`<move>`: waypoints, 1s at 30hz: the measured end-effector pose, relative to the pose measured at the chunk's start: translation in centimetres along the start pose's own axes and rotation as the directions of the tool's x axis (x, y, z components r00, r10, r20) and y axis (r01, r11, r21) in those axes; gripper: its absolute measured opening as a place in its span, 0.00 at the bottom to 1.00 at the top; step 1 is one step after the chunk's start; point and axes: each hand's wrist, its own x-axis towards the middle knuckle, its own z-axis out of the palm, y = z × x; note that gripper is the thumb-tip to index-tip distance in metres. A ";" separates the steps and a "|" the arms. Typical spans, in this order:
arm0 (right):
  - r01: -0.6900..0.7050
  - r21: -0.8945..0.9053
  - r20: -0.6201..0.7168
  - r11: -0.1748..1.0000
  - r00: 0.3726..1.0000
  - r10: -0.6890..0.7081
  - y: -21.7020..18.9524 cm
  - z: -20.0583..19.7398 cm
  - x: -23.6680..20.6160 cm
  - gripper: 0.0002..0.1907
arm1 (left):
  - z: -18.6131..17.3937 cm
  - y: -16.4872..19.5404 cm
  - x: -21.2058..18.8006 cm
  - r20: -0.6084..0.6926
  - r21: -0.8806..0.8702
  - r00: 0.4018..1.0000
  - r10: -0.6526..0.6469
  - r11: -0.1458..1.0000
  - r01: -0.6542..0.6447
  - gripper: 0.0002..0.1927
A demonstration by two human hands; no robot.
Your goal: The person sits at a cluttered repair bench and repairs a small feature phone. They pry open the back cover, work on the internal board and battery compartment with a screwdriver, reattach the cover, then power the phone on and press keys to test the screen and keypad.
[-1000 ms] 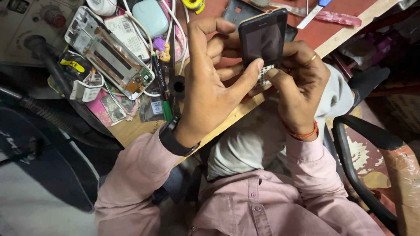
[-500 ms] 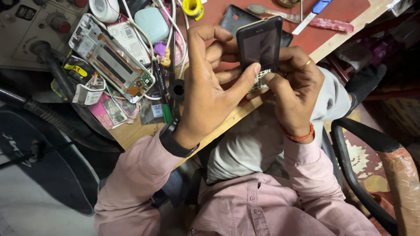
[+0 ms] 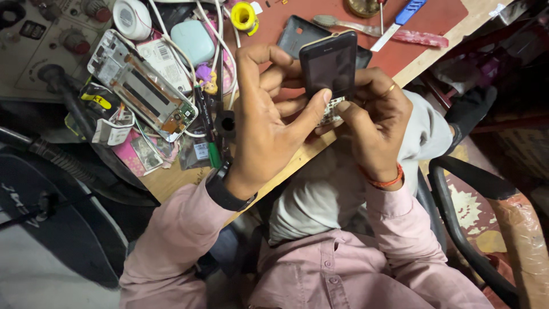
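Note:
I hold a small black keypad phone [image 3: 329,68] upright over the edge of the wooden bench, its dark screen facing me. My left hand [image 3: 269,123] wraps it from the left, thumb laid across the lower edge of the screen. My right hand [image 3: 374,123] grips the lower right side, thumb on the white keypad. A black watch sits on my left wrist, an orange band on my right wrist, a ring on one right finger. A black back cover [image 3: 294,31] lies on the red mat just behind the phone.
A bare phone frame with circuit board [image 3: 140,86] lies at the left among cables, a green pen [image 3: 209,137] and small packets. A yellow solder spool [image 3: 246,16], a white round case [image 3: 132,18], tweezers and a blue-handled tool [image 3: 403,14] sit at the back. A black chair arm [image 3: 463,223] curves at the right.
The phone and both hands stay together; my right thumb has shifted slightly on the keypad. The view has drifted a little, so the bench items sit lower in the picture.

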 end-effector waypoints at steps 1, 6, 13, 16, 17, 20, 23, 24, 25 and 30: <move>-0.012 0.016 0.001 1.000 1.000 0.012 0.0 0.0 0.0 0.12 | 0.0 0.0 0.0 0.003 -0.005 1.000 0.000 1.000 0.000 0.26; 0.011 -0.007 0.004 1.000 1.000 -0.011 0.1 0.1 0.1 0.13 | -0.1 0.0 0.1 0.007 -0.025 1.000 -0.013 1.000 0.013 0.26; 0.013 -0.031 0.009 0.999 1.000 -0.013 0.4 -0.3 -0.1 0.12 | -0.2 0.0 0.1 0.011 -0.012 1.000 0.001 1.000 -0.001 0.26; 0.024 -0.032 0.019 0.999 1.000 -0.024 0.4 -0.2 0.0 0.11 | -0.2 0.0 0.1 0.011 -0.018 1.000 -0.004 1.000 0.004 0.26; 0.007 0.005 0.015 1.000 1.000 -0.007 0.4 -0.1 0.1 0.11 | -0.2 0.0 0.2 0.011 -0.015 1.000 -0.003 1.000 0.003 0.26; 0.010 0.022 0.018 1.000 1.000 -0.011 0.3 0.0 0.2 0.12 | -0.2 -0.1 0.3 0.011 -0.026 1.000 -0.006 1.000 0.006 0.27; 0.027 0.024 0.029 0.999 0.999 -0.028 0.3 0.1 0.3 0.12 | -0.2 -0.1 0.3 0.010 -0.015 1.000 0.001 1.000 -0.001 0.27; 0.030 0.030 0.032 0.999 0.999 -0.031 0.3 0.1 0.3 0.12 | -0.2 -0.1 0.3 0.009 -0.016 1.000 0.001 1.000 -0.001 0.27; 0.015 0.043 0.027 0.999 0.999 -0.017 0.3 0.1 0.3 0.12 | -0.2 -0.1 0.3 0.009 -0.016 1.000 0.001 1.000 -0.001 0.27; 0.009 0.036 0.035 0.999 0.999 -0.010 0.1 0.2 0.4 0.13 | -0.3 -0.1 0.4 0.012 -0.049 1.000 -0.020 0.999 0.020 0.28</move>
